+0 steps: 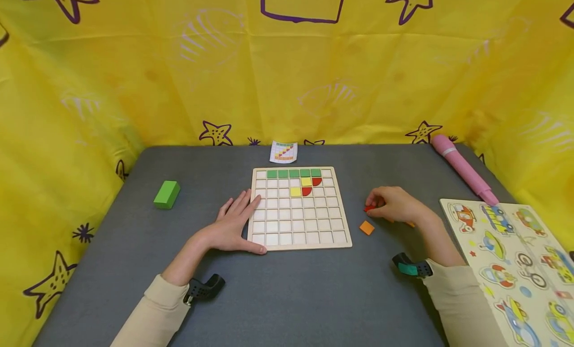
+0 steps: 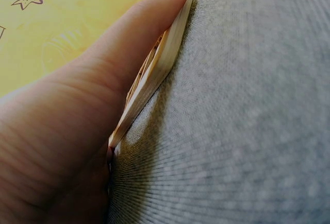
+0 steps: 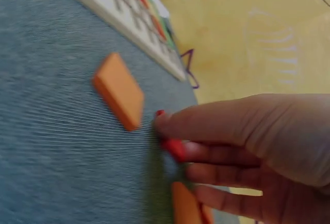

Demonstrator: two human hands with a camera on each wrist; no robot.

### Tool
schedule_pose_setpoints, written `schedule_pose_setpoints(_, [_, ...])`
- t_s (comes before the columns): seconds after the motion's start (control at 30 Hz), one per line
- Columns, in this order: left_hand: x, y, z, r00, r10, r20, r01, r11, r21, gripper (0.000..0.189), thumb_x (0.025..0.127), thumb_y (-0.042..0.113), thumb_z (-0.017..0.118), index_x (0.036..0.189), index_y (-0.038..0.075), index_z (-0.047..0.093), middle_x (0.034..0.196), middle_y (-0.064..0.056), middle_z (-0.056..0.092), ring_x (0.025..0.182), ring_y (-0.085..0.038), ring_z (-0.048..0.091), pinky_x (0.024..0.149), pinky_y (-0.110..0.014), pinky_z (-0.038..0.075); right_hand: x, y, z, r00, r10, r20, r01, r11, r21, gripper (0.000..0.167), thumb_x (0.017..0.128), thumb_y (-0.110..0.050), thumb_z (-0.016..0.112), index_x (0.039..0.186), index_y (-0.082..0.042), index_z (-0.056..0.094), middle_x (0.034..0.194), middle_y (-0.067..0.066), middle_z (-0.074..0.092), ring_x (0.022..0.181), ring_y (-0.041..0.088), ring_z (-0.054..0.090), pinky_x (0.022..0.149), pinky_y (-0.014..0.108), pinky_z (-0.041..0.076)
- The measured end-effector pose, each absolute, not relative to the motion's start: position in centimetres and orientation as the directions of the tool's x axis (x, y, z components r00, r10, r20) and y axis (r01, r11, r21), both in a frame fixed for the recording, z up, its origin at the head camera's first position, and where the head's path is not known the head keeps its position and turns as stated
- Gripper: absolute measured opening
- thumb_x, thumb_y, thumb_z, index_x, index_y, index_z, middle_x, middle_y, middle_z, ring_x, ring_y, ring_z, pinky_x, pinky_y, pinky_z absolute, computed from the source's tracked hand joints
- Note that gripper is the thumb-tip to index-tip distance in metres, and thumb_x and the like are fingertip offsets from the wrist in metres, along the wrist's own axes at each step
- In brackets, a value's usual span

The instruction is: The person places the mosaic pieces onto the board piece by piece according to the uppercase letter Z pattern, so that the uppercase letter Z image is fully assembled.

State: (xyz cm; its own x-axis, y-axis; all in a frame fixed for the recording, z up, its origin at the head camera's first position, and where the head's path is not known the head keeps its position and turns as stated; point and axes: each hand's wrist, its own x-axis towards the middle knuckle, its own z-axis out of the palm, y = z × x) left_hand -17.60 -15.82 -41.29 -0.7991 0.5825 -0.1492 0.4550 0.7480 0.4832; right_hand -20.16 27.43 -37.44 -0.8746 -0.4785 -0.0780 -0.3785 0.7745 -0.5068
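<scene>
a red piece (image 1: 368, 208) is pinched between the thumb and fingers of the right hand (image 1: 396, 205), to the right of the grid board (image 1: 311, 224); whether the tabletop (image 1: 314, 297) is touched by it cannot be told. an orange square (image 1: 366, 227) is located just beside this grip, and further orange pieces are partly hidden by the hand. the grid board is steadied at its left side by the left hand (image 1: 230, 227); its fingers are spread and nothing is clasped, with the thumb placed at the near left corner. five green squares are seated in the far row, with yellow and red pieces paired in the next two rows. a pattern card (image 1: 283, 152) is positioned beyond the board. a green block (image 1: 167, 194) is set at far left; a pink roll (image 1: 465, 169) and a picture puzzle (image 1: 515, 252) are placed at right.
</scene>
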Motion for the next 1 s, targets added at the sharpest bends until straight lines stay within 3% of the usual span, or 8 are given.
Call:
schedule_pose_setpoints(0.1, [-17.6,-15.9,-41.3,-0.8,0.584,-0.14,0.458,0.744,0.487,0.125,0.072,0.069,0.073,0.158,0.008,0.006,0.162,-0.018,-0.007,0.148,-0.032,-0.008,0.112,-0.057,-0.002,-20.4,27.0,-37.9,-0.901,-0.431,-0.041,-0.352,0.785,-0.51,0.017,0.088,-0.022,0.074,0.093,-0.007,0.067,0.072,-0.003,0.059,0.056,0.012,0.051,0.058,0.029,0.043])
schedule_pose_setpoints(0.2, [-17.6,-15.9,-41.3,-0.801,0.582,-0.137,0.459,0.745,0.484,0.125,0.072,0.069,0.073,0.158,0.008,0.006,0.162,-0.018,-0.007,0.148,-0.032,-0.007,0.112,-0.057,-0.002,-20.5,26.9,-38.1,-0.913,-0.409,-0.011,-0.349,0.793,-0.5,0.018,0.094,-0.023,0.068,0.1,-0.006,0.067,0.074,-0.003,0.061,0.055,0.011,0.051,0.059,0.03,0.044])
schedule_pose_setpoints(0.33, [-17.6,-15.8,-41.2,-0.801,0.584,-0.133,0.461,0.742,0.487,0.124,0.072,0.068,0.073,0.157,0.007,0.007,0.162,-0.018,-0.006,0.148,-0.033,-0.007,0.112,-0.057,-0.002,-20.3,27.3,-37.9,-0.892,-0.451,-0.008,-0.385,0.771,-0.507,0.015,0.095,-0.01,0.062,0.107,-0.004,0.067,0.076,-0.003,0.061,0.06,0.01,0.05,0.06,0.03,0.045])
schedule_pose_setpoints(0.53, [-17.7,-15.7,-41.3,-0.798,0.588,-0.131,0.464,0.738,0.49,0.123,0.073,0.066,0.074,0.157,0.007,0.007,0.161,-0.019,-0.006,0.148,-0.033,-0.006,0.112,-0.058,-0.002,-20.0,27.9,-37.4,-0.846,-0.528,-0.071,-0.404,0.722,-0.562,0.024,0.09,0.001,0.059,0.113,-0.002,0.065,0.078,-0.002,0.057,0.057,0.011,0.05,0.056,0.027,0.044])
schedule_pose_setpoints(0.8, [-17.7,-15.8,-41.3,-0.798,0.585,-0.143,0.456,0.743,0.49,0.123,0.073,0.067,0.073,0.158,0.008,0.006,0.162,-0.018,-0.007,0.148,-0.032,-0.008,0.112,-0.057,-0.003,-20.0,27.3,-37.2,-0.811,-0.579,-0.085,-0.439,0.697,-0.567,0.025,0.087,0.0,0.067,0.112,-0.005,0.064,0.081,-0.002,0.057,0.07,0.014,0.051,0.062,0.026,0.043])
schedule_pose_setpoints(1.0, [-17.7,-15.7,-41.3,-0.798,0.585,-0.141,0.46,0.744,0.484,0.123,0.073,0.067,0.073,0.157,0.007,0.006,0.161,-0.019,-0.007,0.148,-0.033,-0.008,0.112,-0.057,-0.003,-20.3,26.9,-37.9,-0.845,-0.534,-0.021,-0.444,0.723,-0.529,0.021,0.085,-0.013,0.077,0.102,-0.006,0.066,0.077,-0.003,0.055,0.07,0.014,0.051,0.064,0.028,0.042])
